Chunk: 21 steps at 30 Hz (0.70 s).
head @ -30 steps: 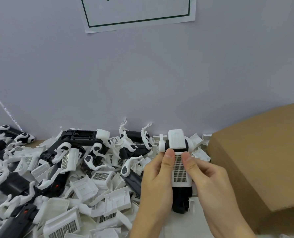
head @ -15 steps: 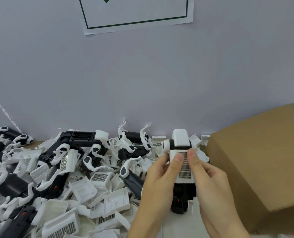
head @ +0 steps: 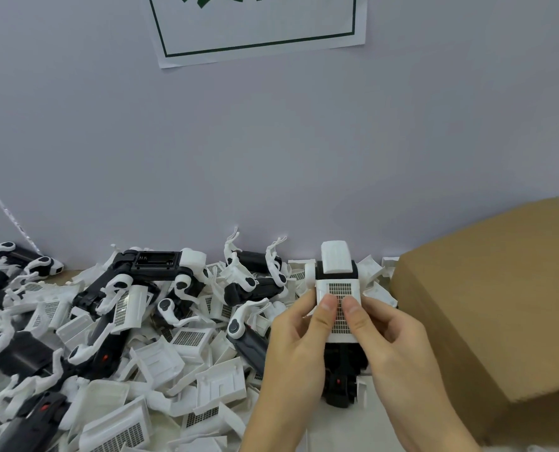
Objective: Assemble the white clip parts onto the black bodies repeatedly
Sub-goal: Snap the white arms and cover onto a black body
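White plastic clip part with a grid face (head: 338,308) now lies higher on the black plastic body (head: 340,376) than a second ago. Left hand (head: 299,350) and right hand (head: 392,350) grip it, thumbs pressing; seating seems nearly finished.

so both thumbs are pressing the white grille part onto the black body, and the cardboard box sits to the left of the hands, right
Not quite: the head view shows the cardboard box to the right of the hands. Both thumbs, left hand and right hand, do press the white grille part onto the black body.
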Each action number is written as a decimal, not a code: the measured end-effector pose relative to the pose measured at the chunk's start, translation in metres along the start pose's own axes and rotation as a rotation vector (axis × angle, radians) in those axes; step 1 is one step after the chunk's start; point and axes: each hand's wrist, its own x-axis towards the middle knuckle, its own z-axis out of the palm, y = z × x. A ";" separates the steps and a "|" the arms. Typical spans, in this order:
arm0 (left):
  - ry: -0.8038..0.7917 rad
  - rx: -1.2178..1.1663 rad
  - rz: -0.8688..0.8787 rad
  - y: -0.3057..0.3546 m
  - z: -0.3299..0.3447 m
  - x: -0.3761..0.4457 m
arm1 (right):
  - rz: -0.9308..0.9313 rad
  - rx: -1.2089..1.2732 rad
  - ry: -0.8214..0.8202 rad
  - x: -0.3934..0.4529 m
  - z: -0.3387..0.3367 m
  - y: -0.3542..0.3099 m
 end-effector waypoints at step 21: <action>0.050 0.039 -0.021 -0.005 0.001 -0.001 | 0.020 -0.053 -0.090 0.000 -0.006 0.004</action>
